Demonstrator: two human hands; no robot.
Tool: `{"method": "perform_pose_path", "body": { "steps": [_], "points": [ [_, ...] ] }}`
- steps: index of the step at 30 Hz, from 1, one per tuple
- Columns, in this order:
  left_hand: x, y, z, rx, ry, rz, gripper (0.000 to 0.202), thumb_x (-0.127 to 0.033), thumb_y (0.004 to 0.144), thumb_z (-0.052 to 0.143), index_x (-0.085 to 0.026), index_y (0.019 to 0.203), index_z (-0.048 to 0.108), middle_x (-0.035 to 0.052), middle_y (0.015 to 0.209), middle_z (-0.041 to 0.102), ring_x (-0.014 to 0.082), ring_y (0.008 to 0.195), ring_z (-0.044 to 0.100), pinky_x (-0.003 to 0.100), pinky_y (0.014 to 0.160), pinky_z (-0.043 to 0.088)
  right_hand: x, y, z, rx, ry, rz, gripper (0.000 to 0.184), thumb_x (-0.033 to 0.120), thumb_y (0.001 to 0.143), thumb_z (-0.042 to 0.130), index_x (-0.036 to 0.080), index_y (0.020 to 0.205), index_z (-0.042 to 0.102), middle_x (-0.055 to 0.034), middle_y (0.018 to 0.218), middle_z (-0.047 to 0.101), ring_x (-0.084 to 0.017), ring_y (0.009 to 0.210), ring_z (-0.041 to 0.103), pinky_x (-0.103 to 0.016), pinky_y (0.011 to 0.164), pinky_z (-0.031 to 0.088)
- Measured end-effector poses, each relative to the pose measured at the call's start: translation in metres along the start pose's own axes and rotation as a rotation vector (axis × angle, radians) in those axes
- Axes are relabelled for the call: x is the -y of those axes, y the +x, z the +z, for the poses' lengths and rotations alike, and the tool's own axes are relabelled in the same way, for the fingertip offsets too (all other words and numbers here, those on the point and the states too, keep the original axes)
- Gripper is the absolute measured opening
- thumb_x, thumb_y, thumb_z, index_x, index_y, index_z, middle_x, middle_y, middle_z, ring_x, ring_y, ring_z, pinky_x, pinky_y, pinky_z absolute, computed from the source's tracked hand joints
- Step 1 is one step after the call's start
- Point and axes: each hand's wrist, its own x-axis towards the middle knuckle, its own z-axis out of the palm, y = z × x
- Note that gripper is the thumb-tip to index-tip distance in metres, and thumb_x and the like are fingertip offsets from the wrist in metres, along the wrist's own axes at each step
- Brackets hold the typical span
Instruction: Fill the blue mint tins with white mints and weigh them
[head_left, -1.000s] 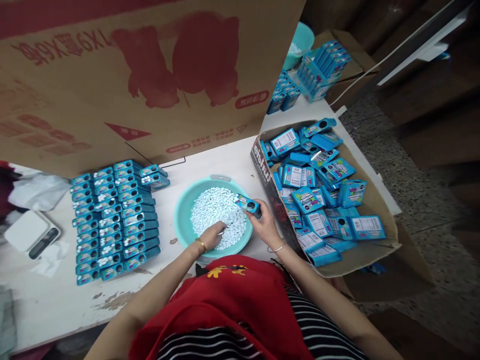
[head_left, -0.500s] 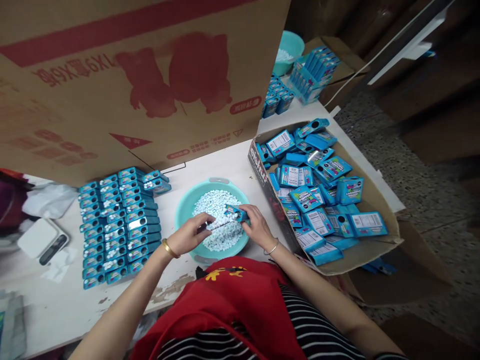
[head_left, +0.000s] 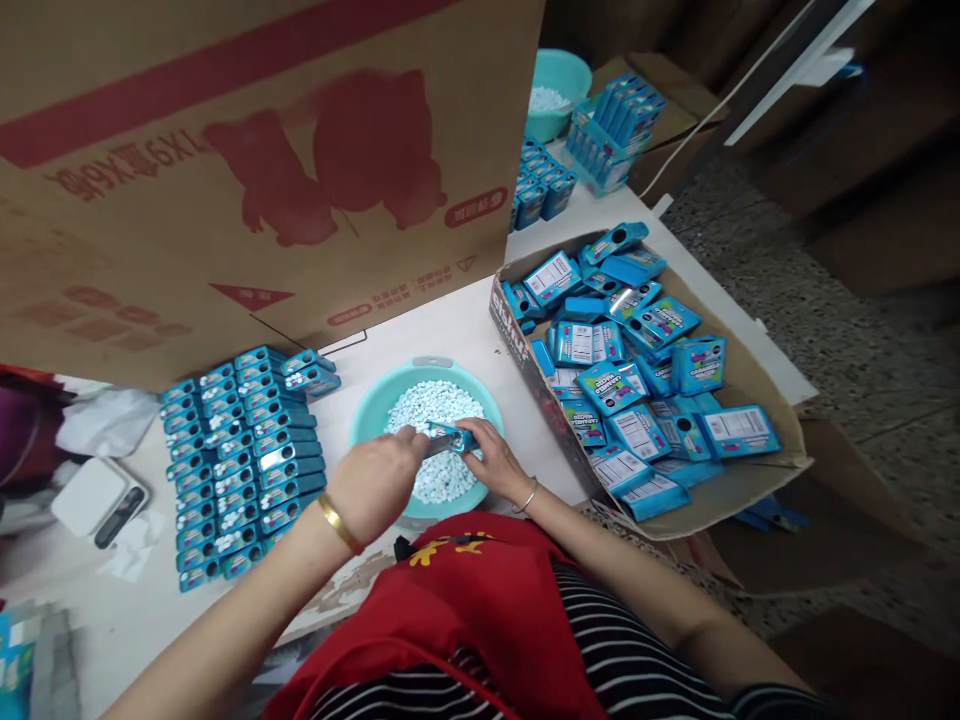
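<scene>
Grasping with its fingers, the right hand (head_left: 495, 465) held a blue box (head_left: 456, 437) above the teal basin (head_left: 367, 405) of white pellets (head_left: 444, 488). The left hand (head_left: 379, 478) clenched its fingers on a thin grey tool (head_left: 438, 447), shape unclear, above the basin. Box rows (head_left: 234, 450) stood left of the basin.

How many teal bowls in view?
2: near bowl, left of the open box; far bowl at the back, partly behind the carton, which may hide more.
</scene>
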Motion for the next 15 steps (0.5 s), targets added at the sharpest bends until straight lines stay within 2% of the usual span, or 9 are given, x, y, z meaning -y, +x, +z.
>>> {"method": "perform_pose_path", "body": {
  "steps": [2, 5, 7, 9, 12, 13, 15],
  "points": [
    [0.018, 0.003, 0.01, -0.115, -0.093, 0.057, 0.018, -0.024, 0.091, 0.049, -0.018, 0.108, 0.052, 0.0084, 0.109, 0.058, 0.0206, 0.087, 0.064, 0.031, 0.068, 0.052, 0.001, 0.002, 0.001, 0.001, 0.051, 0.005, 0.046, 0.01, 0.078, 0.051, 0.022, 0.122, 0.05, -0.0105, 0.116, 0.06, -0.025, 0.113, 0.055, -0.046, 0.1, 0.044],
    [0.039, 0.018, 0.037, -0.274, -0.191, 0.184, 0.041, -0.037, 0.088, 0.055, -0.02, 0.124, 0.043, 0.0105, 0.125, 0.051, 0.0211, 0.094, 0.063, 0.031, 0.072, 0.052, 0.009, 0.007, 0.003, 0.033, 0.113, -0.006, 0.045, 0.016, 0.08, 0.057, 0.022, 0.124, 0.05, -0.0102, 0.117, 0.059, -0.024, 0.114, 0.055, -0.043, 0.1, 0.045],
    [0.043, 0.031, 0.053, -0.293, -0.201, 0.232, 0.042, -0.035, 0.089, 0.053, -0.021, 0.127, 0.041, 0.0105, 0.123, 0.053, 0.0215, 0.093, 0.063, 0.032, 0.07, 0.052, 0.015, 0.013, 0.004, 0.063, 0.132, -0.021, 0.044, 0.019, 0.082, 0.059, 0.022, 0.125, 0.05, -0.0103, 0.119, 0.058, -0.024, 0.117, 0.054, -0.041, 0.101, 0.044],
    [0.042, 0.038, 0.061, -0.277, -0.21, 0.25, 0.028, -0.032, 0.091, 0.048, -0.02, 0.117, 0.047, 0.0082, 0.112, 0.056, 0.0196, 0.085, 0.063, 0.03, 0.066, 0.051, 0.022, 0.019, 0.0, 0.091, 0.132, -0.045, 0.045, 0.023, 0.084, 0.06, 0.021, 0.128, 0.049, -0.0111, 0.124, 0.056, -0.023, 0.12, 0.052, -0.04, 0.103, 0.043],
    [0.044, 0.037, 0.06, -0.3, -0.239, 0.221, 0.017, -0.032, 0.092, 0.046, -0.02, 0.103, 0.05, 0.0053, 0.102, 0.057, 0.0169, 0.078, 0.062, 0.028, 0.064, 0.049, 0.024, 0.025, -0.027, 0.061, 0.063, -0.057, 0.056, 0.031, 0.084, 0.065, 0.023, 0.135, 0.043, -0.0122, 0.133, 0.051, -0.025, 0.128, 0.046, -0.043, 0.108, 0.038],
    [0.047, 0.035, 0.057, -0.318, -0.242, 0.185, 0.018, -0.033, 0.091, 0.047, -0.02, 0.103, 0.05, 0.0049, 0.102, 0.056, 0.0166, 0.078, 0.061, 0.028, 0.064, 0.048, 0.02, 0.025, -0.042, -0.016, 0.011, -0.023, 0.059, 0.034, 0.083, 0.066, 0.025, 0.137, 0.042, -0.0119, 0.135, 0.05, -0.026, 0.128, 0.045, -0.044, 0.109, 0.037],
    [0.061, 0.03, 0.053, -0.351, -0.234, 0.078, 0.02, -0.033, 0.09, 0.05, -0.021, 0.105, 0.049, 0.0047, 0.103, 0.056, 0.0169, 0.08, 0.061, 0.028, 0.065, 0.048, 0.002, 0.025, -0.081, -0.245, -0.163, 0.096, 0.054, 0.039, 0.085, 0.062, 0.026, 0.134, 0.045, -0.0118, 0.133, 0.051, -0.027, 0.126, 0.045, -0.049, 0.109, 0.034]
  ]
}}
